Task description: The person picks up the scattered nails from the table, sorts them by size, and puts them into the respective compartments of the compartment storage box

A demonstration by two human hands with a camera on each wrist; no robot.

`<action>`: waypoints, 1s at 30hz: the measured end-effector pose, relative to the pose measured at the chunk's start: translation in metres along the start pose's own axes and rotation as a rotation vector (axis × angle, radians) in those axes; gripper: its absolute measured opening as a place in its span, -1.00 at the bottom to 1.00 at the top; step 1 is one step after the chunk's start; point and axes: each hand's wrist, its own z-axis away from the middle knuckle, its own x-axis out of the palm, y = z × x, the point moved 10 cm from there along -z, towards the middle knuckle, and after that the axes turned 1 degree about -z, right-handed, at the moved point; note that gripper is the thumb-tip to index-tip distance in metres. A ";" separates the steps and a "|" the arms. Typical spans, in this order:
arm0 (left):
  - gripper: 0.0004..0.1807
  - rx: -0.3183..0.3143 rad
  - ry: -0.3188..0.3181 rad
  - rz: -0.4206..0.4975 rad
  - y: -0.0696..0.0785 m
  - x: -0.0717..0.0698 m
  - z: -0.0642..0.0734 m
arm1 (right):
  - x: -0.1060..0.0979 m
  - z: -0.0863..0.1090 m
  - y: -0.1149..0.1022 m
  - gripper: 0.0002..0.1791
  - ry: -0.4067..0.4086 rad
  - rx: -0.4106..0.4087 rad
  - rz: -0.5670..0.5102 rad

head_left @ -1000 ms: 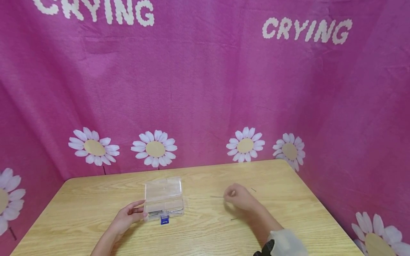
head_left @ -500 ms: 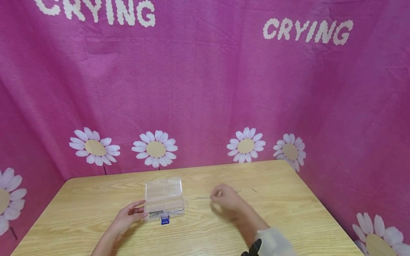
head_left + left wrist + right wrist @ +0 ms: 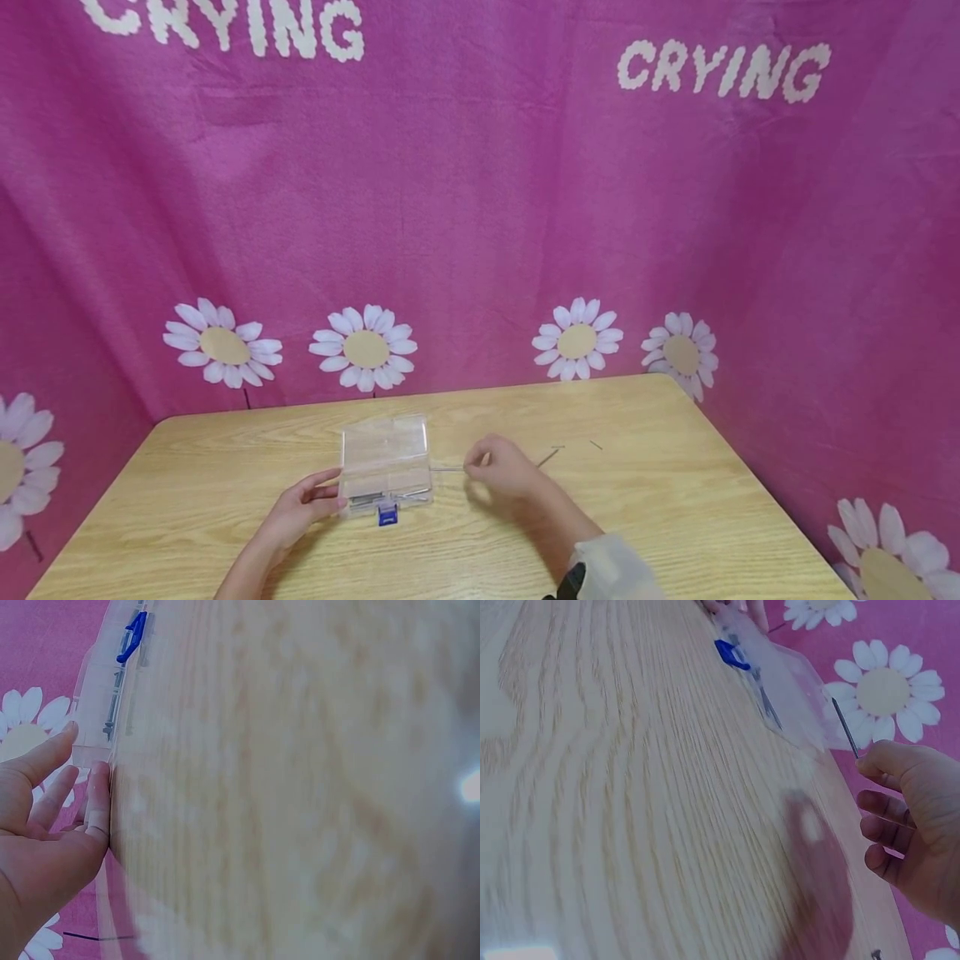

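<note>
- Pink daisy-print cloth [image 3: 480, 208] hangs behind the far edge of the wood-grain tabletop [image 3: 450, 558].
- Clear plastic box [image 3: 386, 483] sits left of the tabletop's middle, lid open toward the far edge, blue latch [image 3: 387, 514] in front, nails [image 3: 367, 500] inside.
- Left hand [image 3: 295, 508], fingers extended, touches the box's left end.
- Right hand [image 3: 501, 468] pinches a thin nail [image 3: 845, 727] just beside the box's right side.
- Loose nails [image 3: 550, 457] lie toward the far right corner, beyond the right wrist.

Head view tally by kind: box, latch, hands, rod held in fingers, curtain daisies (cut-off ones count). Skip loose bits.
Clear box: 1
Blue latch: 1
Hands: 2 (left hand, right hand)
Held metal rod: 1
Daisies: 6
Total: 11
</note>
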 end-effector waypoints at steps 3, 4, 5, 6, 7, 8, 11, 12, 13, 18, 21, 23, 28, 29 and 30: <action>-0.35 0.006 -0.006 0.001 0.002 0.001 0.000 | 0.006 -0.002 0.001 -0.93 0.000 0.020 -0.055; -0.35 0.010 -0.011 0.000 0.002 0.001 0.000 | 0.008 -0.003 0.001 -0.93 -0.001 0.024 -0.070; -0.35 0.010 -0.011 0.004 0.003 0.001 0.000 | 0.010 -0.003 0.001 -0.93 -0.003 0.028 -0.077; -0.35 0.009 -0.011 0.009 0.003 0.001 0.000 | 0.012 -0.004 0.000 -0.92 -0.006 0.028 -0.083; -0.35 0.007 -0.012 0.011 0.003 0.001 0.000 | 0.013 -0.005 -0.001 -0.91 -0.006 0.025 -0.067; -0.36 0.005 -0.013 0.011 0.003 0.001 0.000 | 0.014 -0.005 -0.001 -0.91 -0.009 0.024 -0.051; -0.36 -0.002 -0.012 0.008 0.002 0.001 0.000 | 0.018 -0.008 -0.003 -0.91 -0.015 0.022 -0.014; -0.36 -0.003 -0.013 0.008 0.001 0.001 0.001 | 0.019 -0.009 -0.004 -0.91 -0.016 0.021 -0.007; -0.35 -0.004 -0.014 0.008 0.001 0.000 0.001 | 0.021 -0.010 -0.005 -0.91 -0.019 0.021 -0.005; -0.35 0.003 -0.020 0.014 0.001 0.000 0.001 | 0.028 -0.012 -0.013 -0.92 -0.034 0.009 0.004; -0.34 0.007 -0.020 0.019 0.001 0.001 0.000 | 0.033 -0.014 -0.017 -0.91 -0.042 0.005 0.019; -0.34 0.012 -0.027 0.013 0.001 0.001 -0.001 | 0.035 -0.014 -0.020 -0.91 -0.039 -0.002 0.038; -0.35 0.000 -0.024 0.004 0.001 0.001 0.000 | 0.042 -0.016 -0.027 -0.93 -0.037 -0.013 0.051; -0.35 -0.002 -0.021 0.001 0.001 0.000 0.001 | 0.043 -0.017 -0.028 -0.93 -0.036 -0.019 0.054; -0.35 -0.004 -0.018 -0.002 0.001 0.000 0.001 | 0.044 -0.018 -0.028 -0.93 -0.037 -0.022 0.055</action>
